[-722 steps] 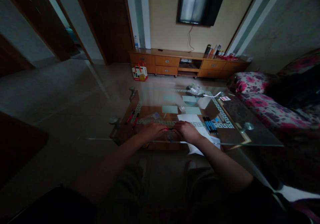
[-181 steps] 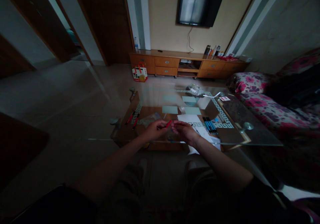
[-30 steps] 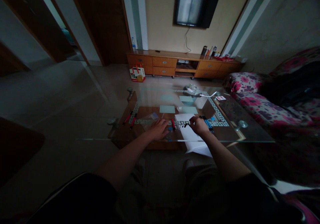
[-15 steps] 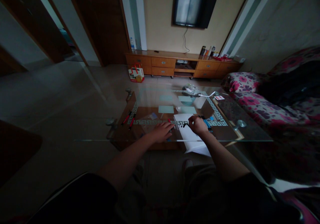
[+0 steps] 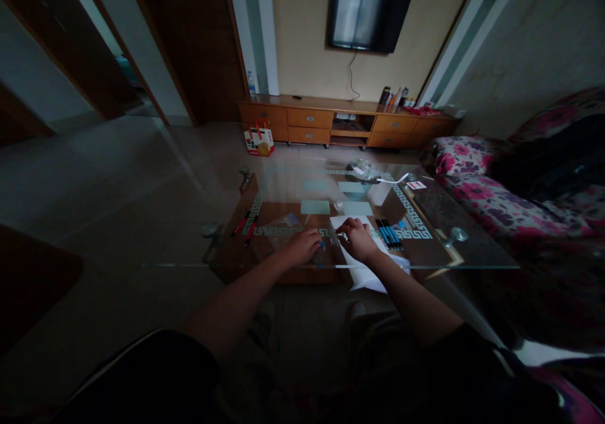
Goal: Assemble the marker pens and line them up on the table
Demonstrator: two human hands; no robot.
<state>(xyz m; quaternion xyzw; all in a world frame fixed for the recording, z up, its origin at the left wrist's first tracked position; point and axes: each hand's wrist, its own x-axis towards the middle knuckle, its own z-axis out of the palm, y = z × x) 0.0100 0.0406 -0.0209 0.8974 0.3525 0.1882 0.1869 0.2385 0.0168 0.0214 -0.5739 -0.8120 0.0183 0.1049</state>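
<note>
The person's left hand is low over the near part of the glass table, a small blue item just beside its fingertips. To its right, the right hand is over white paper, fingers bent down; what either holds is too dark to tell. Blue pens lie near the right hand, on its right. Left of the left hand is clear plastic, then red pens. Beyond the right hand are a plastic bag and, farther right, a card.
</note>
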